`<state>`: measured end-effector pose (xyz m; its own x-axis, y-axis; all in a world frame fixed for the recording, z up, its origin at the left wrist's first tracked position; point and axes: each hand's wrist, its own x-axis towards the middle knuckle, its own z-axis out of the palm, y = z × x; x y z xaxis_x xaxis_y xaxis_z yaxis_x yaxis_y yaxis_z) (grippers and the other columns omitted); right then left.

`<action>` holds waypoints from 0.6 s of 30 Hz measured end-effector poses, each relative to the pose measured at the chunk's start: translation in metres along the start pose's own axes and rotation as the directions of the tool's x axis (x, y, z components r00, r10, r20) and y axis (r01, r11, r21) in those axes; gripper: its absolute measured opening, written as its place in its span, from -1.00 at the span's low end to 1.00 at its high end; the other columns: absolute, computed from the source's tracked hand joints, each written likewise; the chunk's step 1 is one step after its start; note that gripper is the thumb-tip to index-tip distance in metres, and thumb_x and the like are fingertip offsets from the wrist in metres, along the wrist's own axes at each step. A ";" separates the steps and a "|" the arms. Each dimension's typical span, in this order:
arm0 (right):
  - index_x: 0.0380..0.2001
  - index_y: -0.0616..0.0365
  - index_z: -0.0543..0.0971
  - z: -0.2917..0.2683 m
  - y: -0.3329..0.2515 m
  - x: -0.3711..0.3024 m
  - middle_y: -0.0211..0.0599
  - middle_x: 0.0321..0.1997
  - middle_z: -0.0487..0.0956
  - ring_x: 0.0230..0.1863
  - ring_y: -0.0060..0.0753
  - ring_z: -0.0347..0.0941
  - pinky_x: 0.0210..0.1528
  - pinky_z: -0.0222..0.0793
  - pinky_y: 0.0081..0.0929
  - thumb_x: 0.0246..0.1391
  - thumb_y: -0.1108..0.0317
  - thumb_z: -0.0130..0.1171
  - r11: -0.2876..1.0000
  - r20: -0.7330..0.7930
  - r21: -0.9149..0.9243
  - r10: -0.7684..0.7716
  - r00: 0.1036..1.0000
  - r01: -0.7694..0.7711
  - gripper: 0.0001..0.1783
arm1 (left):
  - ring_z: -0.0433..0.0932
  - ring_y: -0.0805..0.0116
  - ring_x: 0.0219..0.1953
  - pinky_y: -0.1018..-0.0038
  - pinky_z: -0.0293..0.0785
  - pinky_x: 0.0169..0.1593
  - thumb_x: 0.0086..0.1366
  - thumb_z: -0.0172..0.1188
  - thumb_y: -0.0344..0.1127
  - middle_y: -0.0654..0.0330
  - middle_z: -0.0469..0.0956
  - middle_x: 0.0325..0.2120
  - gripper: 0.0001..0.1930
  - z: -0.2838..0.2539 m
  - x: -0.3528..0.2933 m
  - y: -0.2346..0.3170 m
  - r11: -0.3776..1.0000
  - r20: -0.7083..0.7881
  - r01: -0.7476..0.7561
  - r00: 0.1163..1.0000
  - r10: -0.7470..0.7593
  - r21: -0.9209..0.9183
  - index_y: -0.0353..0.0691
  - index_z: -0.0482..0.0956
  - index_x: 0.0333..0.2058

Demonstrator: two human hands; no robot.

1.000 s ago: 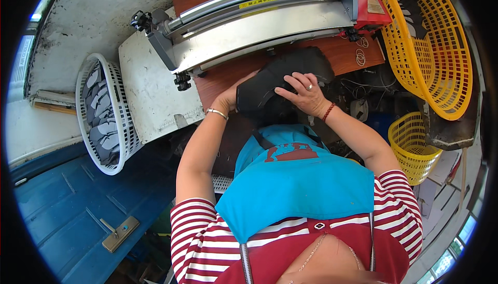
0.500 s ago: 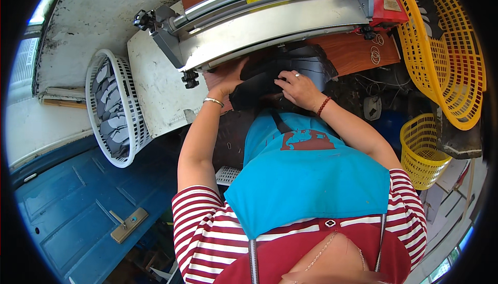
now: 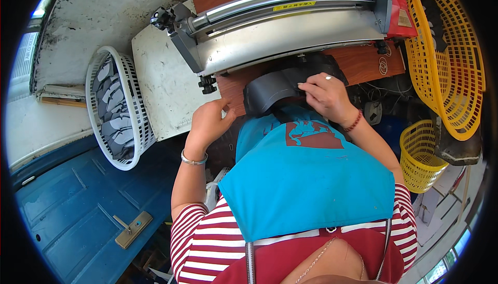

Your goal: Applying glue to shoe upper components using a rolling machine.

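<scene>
The head view shows a curved black piece at one o'clock from centre, over the near edge of the reddish-brown table, before a roller machine at twelve to one. The left hand, near centre at nine o'clock, is loosely curled, apart from the piece, with nothing visible in it. The right hand, at two, has its fingertips bunched against the piece; whether they pinch its edge I cannot tell. Work on this piece looks unfinished, since it lies outside the baskets. Many grey pieces fill the white basket at nine, and dark ones lie in the yellow basket at two; whether these are done or waiting is unclear. For writing, a yellow label on the machine, between twelve and one, bears dark characters; a pale tag at two is too small to read. No brand is evident on the black piece.
</scene>
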<state>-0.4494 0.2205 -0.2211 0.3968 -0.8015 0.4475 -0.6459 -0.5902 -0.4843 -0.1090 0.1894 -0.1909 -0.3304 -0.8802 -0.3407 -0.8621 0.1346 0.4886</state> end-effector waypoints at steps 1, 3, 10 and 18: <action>-0.23 0.10 0.68 -0.014 -0.002 0.008 -0.32 -0.28 0.58 -0.28 -0.20 0.55 -0.25 0.51 -0.31 -0.14 0.52 0.36 1.000 0.001 0.000 -0.005 1.000 0.005 -0.70 | 0.72 0.06 -0.24 0.25 0.60 -0.12 0.26 0.23 -0.21 -0.02 0.73 -0.29 -0.63 -0.011 -0.001 0.012 0.996 0.042 -0.025 0.999 0.028 -0.087 -0.32 0.68 -0.05; -0.22 0.11 0.67 -0.042 -0.003 0.020 -0.32 -0.31 0.58 -0.31 -0.18 0.56 -0.32 0.50 -0.30 -0.16 0.54 0.36 0.993 -0.129 -0.116 0.009 0.992 -0.025 -0.67 | 0.69 0.26 -0.32 0.39 0.58 -0.18 0.29 0.23 -0.32 0.07 0.73 -0.35 -0.70 -0.028 0.014 0.035 0.937 -0.066 -0.119 0.992 0.103 -0.327 -0.37 0.68 -0.07; -0.24 0.08 0.71 -0.043 0.048 0.050 -0.31 -0.34 0.53 -0.31 -0.19 0.60 -0.31 0.54 -0.25 0.02 0.36 0.29 0.857 0.055 -0.483 0.233 0.971 -0.179 -0.80 | 0.67 0.07 -0.15 0.31 0.53 -0.01 0.31 0.22 -0.26 0.06 0.70 -0.23 -0.77 -0.061 0.181 0.088 0.832 -0.634 -0.555 0.641 0.433 0.007 -0.24 0.70 -0.17; -0.14 0.09 0.64 0.000 0.044 0.051 -0.30 -0.30 0.54 -0.36 -0.17 0.58 -0.33 0.53 -0.26 0.01 0.35 0.34 0.983 0.115 -0.185 0.005 0.993 0.016 -0.70 | 0.65 -0.08 -0.14 0.21 0.55 -0.02 0.42 0.05 -0.07 -0.17 0.68 -0.29 -0.60 -0.060 0.307 0.074 0.917 -0.233 -0.392 0.900 0.368 -0.065 -0.30 0.71 -0.19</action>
<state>-0.4574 0.1538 -0.2193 0.4660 -0.8104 0.3552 -0.7491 -0.5749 -0.3291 -0.2514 -0.0984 -0.2115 -0.5253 -0.8487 0.0609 -0.6363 0.4393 0.6341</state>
